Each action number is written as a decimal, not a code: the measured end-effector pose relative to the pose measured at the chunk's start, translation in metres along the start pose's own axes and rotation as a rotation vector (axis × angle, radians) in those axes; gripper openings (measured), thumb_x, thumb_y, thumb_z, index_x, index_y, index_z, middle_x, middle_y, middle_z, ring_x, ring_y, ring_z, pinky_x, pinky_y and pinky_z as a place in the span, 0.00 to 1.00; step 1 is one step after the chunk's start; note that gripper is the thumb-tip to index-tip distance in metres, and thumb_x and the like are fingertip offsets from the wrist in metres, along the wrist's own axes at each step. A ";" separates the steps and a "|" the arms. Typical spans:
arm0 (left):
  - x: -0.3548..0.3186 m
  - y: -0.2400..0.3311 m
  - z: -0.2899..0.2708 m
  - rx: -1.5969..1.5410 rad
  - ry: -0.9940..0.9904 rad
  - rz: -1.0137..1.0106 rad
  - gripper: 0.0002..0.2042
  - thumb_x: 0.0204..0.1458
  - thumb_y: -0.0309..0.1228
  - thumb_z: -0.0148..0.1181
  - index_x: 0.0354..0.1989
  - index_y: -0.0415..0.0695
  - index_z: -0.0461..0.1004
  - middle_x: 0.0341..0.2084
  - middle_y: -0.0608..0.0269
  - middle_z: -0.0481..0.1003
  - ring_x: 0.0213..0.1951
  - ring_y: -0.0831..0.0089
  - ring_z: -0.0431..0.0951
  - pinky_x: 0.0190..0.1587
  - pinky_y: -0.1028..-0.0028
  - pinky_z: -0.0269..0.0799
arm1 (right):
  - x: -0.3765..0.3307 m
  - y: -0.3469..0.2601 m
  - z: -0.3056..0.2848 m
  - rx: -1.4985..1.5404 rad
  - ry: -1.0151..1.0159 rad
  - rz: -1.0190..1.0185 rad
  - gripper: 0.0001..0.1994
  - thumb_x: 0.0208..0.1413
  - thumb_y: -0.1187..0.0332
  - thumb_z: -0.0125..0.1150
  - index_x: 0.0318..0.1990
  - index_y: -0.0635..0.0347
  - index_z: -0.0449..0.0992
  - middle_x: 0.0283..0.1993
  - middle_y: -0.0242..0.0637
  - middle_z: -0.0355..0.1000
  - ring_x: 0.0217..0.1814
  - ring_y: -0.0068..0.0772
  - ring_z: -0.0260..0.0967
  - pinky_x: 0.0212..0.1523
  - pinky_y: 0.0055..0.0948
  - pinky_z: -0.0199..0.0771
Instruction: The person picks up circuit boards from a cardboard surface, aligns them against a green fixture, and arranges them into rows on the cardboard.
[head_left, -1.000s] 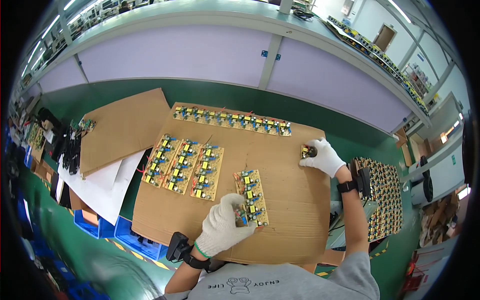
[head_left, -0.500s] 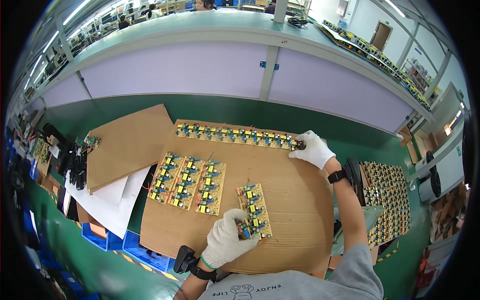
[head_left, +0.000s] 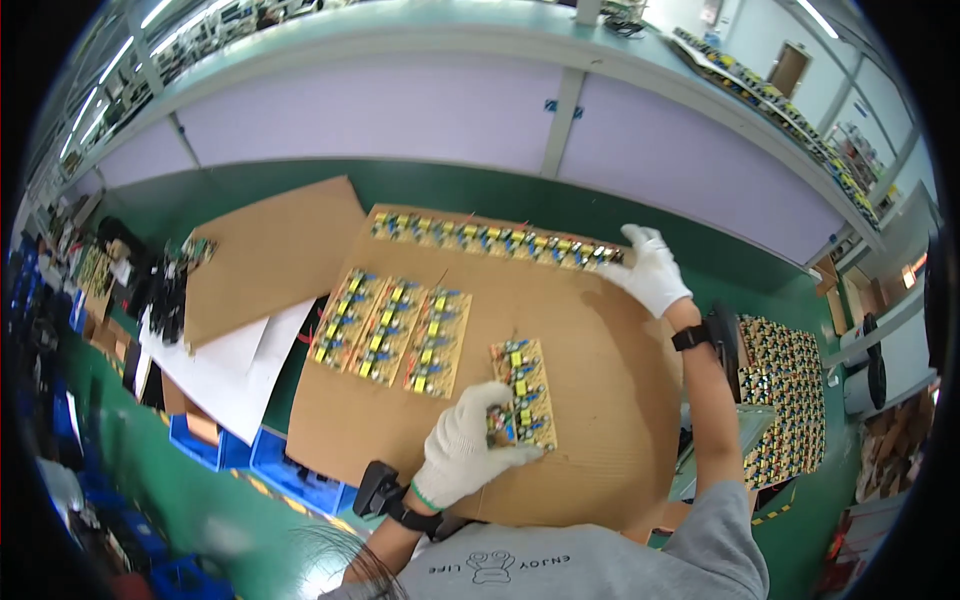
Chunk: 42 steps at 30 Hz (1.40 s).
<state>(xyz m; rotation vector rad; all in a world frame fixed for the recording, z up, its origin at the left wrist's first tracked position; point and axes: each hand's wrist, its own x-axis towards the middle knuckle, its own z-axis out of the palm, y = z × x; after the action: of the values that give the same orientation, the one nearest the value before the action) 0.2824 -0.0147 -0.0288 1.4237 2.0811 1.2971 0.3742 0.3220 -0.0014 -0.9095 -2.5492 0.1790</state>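
Observation:
My left hand (head_left: 468, 448), in a white knitted glove, is closed around the lower left end of a circuit board panel (head_left: 538, 392) set with yellow, blue and dark parts. The panel lies on a brown cardboard sheet (head_left: 590, 370). At the far right end of a long row of circuit boards (head_left: 490, 240) is my right hand (head_left: 652, 275), also gloved. Its thumb and fingers are spread around that end, with nothing visibly gripped. Three more panels lie side by side left of centre, the nearest to my left hand being the right-hand panel (head_left: 438, 342).
Another cardboard sheet (head_left: 270, 260) and white paper (head_left: 215, 385) lie to the left, above blue bins (head_left: 300, 480). Many boards (head_left: 785, 390) are laid out at the right. Beyond the cardboard runs a long bench with lilac side panels (head_left: 380, 115).
The whole view has shifted, so things sit higher and slightly further right. My right hand's fingers have spread from the row's end. My left hand stays on its panel.

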 end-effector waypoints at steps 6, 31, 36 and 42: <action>-0.001 0.002 -0.002 -0.087 0.112 -0.131 0.39 0.30 0.38 0.79 0.52 0.45 0.61 0.42 0.59 0.74 0.38 0.63 0.77 0.40 0.66 0.73 | -0.071 -0.106 -0.029 0.557 -0.414 -0.076 0.16 0.59 0.60 0.58 0.42 0.68 0.77 0.38 0.48 0.77 0.40 0.38 0.76 0.42 0.33 0.74; -0.005 -0.007 0.011 -0.159 0.065 0.100 0.63 0.35 0.26 0.76 0.67 0.35 0.22 0.53 0.46 0.65 0.34 0.69 0.76 0.37 0.69 0.75 | -0.115 -0.162 -0.026 0.385 -0.480 0.004 0.18 0.58 0.50 0.52 0.34 0.56 0.77 0.29 0.48 0.75 0.33 0.52 0.74 0.36 0.44 0.75; -0.004 -0.008 0.012 -0.277 0.247 0.146 0.62 0.35 0.24 0.75 0.69 0.39 0.24 0.55 0.44 0.63 0.30 0.75 0.73 0.26 0.77 0.74 | -0.058 -0.075 -0.037 0.154 -0.090 0.113 0.18 0.57 0.53 0.58 0.35 0.62 0.77 0.31 0.48 0.74 0.36 0.49 0.73 0.36 0.38 0.72; -0.001 -0.006 0.013 -0.291 0.198 0.123 0.61 0.37 0.24 0.74 0.69 0.40 0.25 0.53 0.44 0.64 0.29 0.77 0.73 0.23 0.78 0.72 | -0.029 0.060 -0.005 0.177 -0.017 0.289 0.23 0.60 0.50 0.51 0.42 0.65 0.77 0.41 0.54 0.75 0.47 0.55 0.71 0.47 0.41 0.70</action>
<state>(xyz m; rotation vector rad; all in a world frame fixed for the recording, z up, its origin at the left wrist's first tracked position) 0.2884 -0.0096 -0.0414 1.3576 1.8448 1.7719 0.4311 0.3508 -0.0222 -1.2035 -2.3598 0.4917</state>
